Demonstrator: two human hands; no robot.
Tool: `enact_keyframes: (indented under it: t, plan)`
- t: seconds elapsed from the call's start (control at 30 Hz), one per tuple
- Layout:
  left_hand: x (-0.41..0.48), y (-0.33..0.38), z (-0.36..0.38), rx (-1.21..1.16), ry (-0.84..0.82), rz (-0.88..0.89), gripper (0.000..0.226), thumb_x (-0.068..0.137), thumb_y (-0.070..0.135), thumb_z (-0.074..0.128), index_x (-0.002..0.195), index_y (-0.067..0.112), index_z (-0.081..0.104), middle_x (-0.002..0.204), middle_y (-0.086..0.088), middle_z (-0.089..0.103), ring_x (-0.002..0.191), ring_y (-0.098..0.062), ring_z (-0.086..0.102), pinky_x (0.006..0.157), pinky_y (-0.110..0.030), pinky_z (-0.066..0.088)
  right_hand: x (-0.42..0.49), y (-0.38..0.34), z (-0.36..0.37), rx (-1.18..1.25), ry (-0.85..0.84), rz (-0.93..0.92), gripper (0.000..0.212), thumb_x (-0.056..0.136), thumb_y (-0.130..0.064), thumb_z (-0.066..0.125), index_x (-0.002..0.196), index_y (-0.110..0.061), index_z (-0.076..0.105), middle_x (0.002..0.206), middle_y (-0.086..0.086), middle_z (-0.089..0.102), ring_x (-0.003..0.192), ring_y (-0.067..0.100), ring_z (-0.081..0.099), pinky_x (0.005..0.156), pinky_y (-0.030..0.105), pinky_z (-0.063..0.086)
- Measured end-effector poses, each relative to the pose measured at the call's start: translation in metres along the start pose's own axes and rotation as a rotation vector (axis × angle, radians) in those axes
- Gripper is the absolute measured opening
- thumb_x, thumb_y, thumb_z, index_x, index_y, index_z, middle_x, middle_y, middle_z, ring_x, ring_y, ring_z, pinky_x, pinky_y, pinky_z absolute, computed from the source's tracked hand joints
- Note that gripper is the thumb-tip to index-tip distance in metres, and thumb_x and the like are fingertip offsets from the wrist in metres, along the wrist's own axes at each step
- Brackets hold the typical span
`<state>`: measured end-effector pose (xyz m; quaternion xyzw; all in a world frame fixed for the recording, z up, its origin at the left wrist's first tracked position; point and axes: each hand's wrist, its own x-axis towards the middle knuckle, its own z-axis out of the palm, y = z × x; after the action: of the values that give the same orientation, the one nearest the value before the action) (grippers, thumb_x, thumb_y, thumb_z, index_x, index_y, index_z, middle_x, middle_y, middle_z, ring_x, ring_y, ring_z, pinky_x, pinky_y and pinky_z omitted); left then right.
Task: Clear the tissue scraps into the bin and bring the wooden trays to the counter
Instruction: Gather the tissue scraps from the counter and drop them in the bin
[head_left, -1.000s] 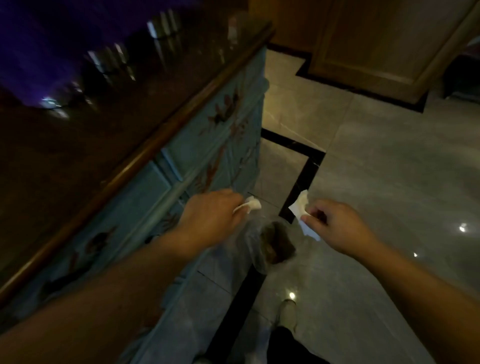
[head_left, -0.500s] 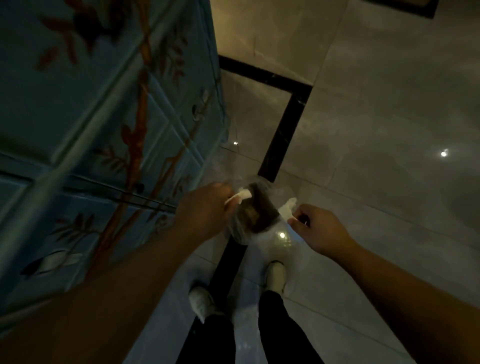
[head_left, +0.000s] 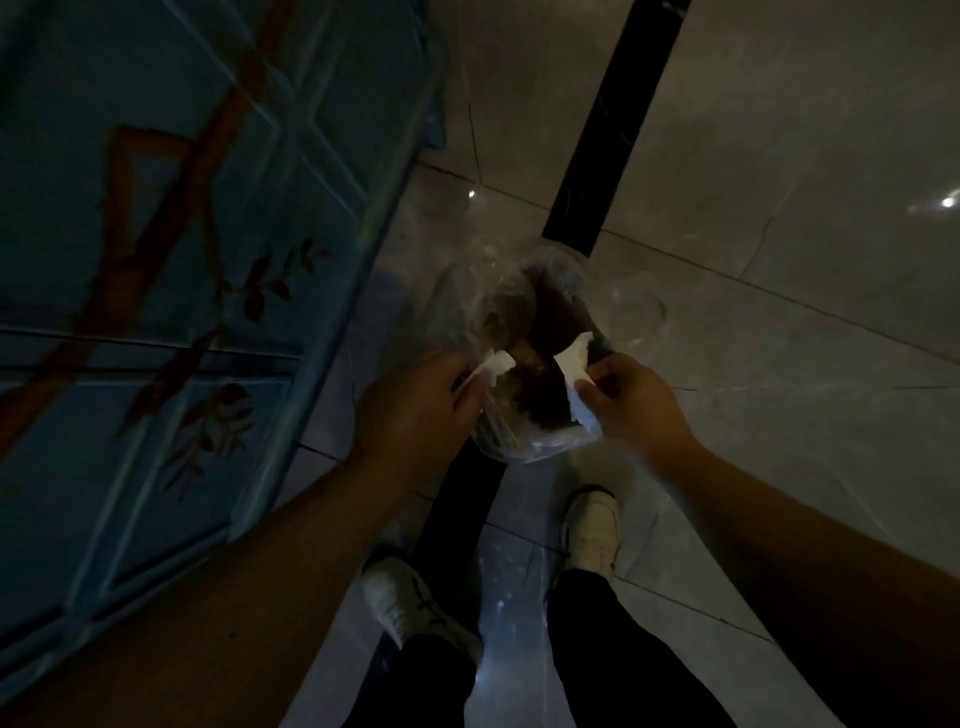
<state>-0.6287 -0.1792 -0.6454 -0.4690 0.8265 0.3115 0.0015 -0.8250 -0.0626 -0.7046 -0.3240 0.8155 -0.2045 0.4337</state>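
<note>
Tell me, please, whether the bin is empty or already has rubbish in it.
Already holding rubbish: dark brownish waste shows inside the clear liner of the bin. How full it is cannot be told.

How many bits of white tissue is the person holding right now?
2. One white tissue scrap is pinched in the left hand, the other white tissue scrap in the right hand, both above the clear-bagged bin. More may be hidden inside.

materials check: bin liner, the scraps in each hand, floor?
Bin liner: thin clear plastic film, judging by its wrinkles and see-through look. Scraps in the left hand and right hand: soft white tissue paper, crumpled and matte. Floor: likely polished grey tile; it mirrors lights and shows grout lines.
</note>
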Motion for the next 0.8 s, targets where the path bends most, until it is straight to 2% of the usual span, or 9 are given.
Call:
enact_keyframes:
  t: [0.13, 0.17, 0.27, 0.33, 0.4, 0.47, 0.53, 0.63, 0.8]
  plan:
    - [0.011, -0.019, 0.043, -0.021, -0.031, -0.032, 0.031, 0.089, 0.044, 0.050, 0.072, 0.019, 0.059, 0.064, 0.001, 0.056, 0.055, -0.020, 0.053, 0.048, -0.032, 0.043, 0.019, 0.031, 0.022, 0.088, -0.037, 0.027, 0.023, 0.085, -0.028, 0.068, 0.105, -0.025, 0.057, 0.085, -0.015, 0.058, 0.072, -0.005, 0.056, 0.059, 0.010, 0.039]
    - [0.015, -0.022, 0.052, -0.022, -0.046, -0.039, 0.031, 0.089, 0.044, 0.050, 0.071, 0.020, 0.057, 0.062, 0.005, 0.053, 0.055, -0.018, 0.051, 0.047, -0.029, 0.039, 0.018, 0.037, 0.025, 0.134, -0.043, 0.030, 0.025, 0.083, -0.026, 0.070, 0.103, -0.029, 0.055, 0.087, -0.017, 0.058, 0.075, -0.005, 0.057, 0.060, 0.009, 0.039]
    - [0.027, -0.021, 0.076, -0.038, -0.087, -0.035, 0.023, 0.088, 0.045, 0.050, 0.071, 0.029, 0.052, 0.064, 0.009, 0.049, 0.057, -0.016, 0.049, 0.047, -0.025, 0.030, 0.009, 0.054, 0.025, 0.183, -0.036, 0.008, 0.032, 0.082, -0.024, 0.072, 0.106, -0.032, 0.052, 0.095, -0.009, 0.059, 0.080, 0.004, 0.058, 0.069, 0.020, 0.043]
    - [0.035, -0.019, 0.088, -0.040, -0.130, -0.045, 0.020, 0.087, 0.044, 0.051, 0.080, 0.026, 0.057, 0.075, 0.003, 0.059, 0.066, -0.020, 0.055, 0.052, -0.029, 0.037, 0.004, 0.059, 0.019, 0.134, -0.046, -0.023, 0.033, 0.083, -0.026, 0.070, 0.109, -0.034, 0.051, 0.098, -0.011, 0.057, 0.071, 0.000, 0.056, 0.064, 0.017, 0.040]
    - [0.041, -0.013, 0.096, -0.038, -0.196, -0.042, 0.022, 0.086, 0.044, 0.053, 0.099, 0.027, 0.061, 0.093, -0.001, 0.066, 0.079, -0.022, 0.060, 0.063, -0.033, 0.045, 0.001, 0.059, 0.010, 0.122, -0.078, -0.065, 0.034, 0.084, -0.024, 0.068, 0.110, -0.037, 0.051, 0.103, -0.012, 0.057, 0.070, 0.002, 0.058, 0.062, 0.014, 0.040]
    - [0.042, -0.007, 0.098, -0.024, -0.262, -0.030, 0.036, 0.085, 0.044, 0.055, 0.116, 0.026, 0.056, 0.111, -0.003, 0.063, 0.094, -0.025, 0.059, 0.076, -0.038, 0.049, -0.001, 0.055, 0.000, 0.134, -0.085, -0.104, 0.035, 0.084, -0.022, 0.068, 0.110, -0.040, 0.052, 0.105, -0.013, 0.057, 0.074, 0.001, 0.060, 0.061, 0.010, 0.042]
    - [0.038, 0.002, 0.092, -0.013, -0.274, -0.007, 0.040, 0.085, 0.043, 0.056, 0.120, 0.023, 0.054, 0.118, -0.007, 0.059, 0.100, -0.027, 0.057, 0.082, -0.041, 0.048, -0.005, 0.047, -0.009, 0.105, -0.073, -0.143, 0.035, 0.084, -0.021, 0.068, 0.112, -0.037, 0.053, 0.106, -0.011, 0.058, 0.078, -0.001, 0.060, 0.060, 0.008, 0.042]
    - [0.028, 0.013, 0.066, -0.059, -0.209, 0.011, 0.039, 0.085, 0.036, 0.059, 0.120, 0.021, 0.054, 0.117, -0.008, 0.059, 0.100, -0.027, 0.056, 0.077, -0.032, 0.042, -0.018, 0.029, -0.027, 0.021, -0.062, -0.197, 0.040, 0.085, -0.026, 0.068, 0.121, -0.030, 0.053, 0.113, -0.006, 0.056, 0.086, 0.001, 0.060, 0.061, 0.011, 0.041]
    - [0.011, 0.055, -0.023, 0.039, -0.098, 0.142, 0.046, 0.085, 0.029, 0.060, 0.126, 0.010, 0.050, 0.122, -0.017, 0.057, 0.105, -0.037, 0.054, 0.081, -0.042, 0.046, -0.054, -0.032, -0.088, -0.273, -0.068, -0.382, 0.053, 0.083, -0.032, 0.067, 0.131, -0.025, 0.046, 0.124, 0.002, 0.052, 0.105, 0.018, 0.054, 0.073, 0.030, 0.046]
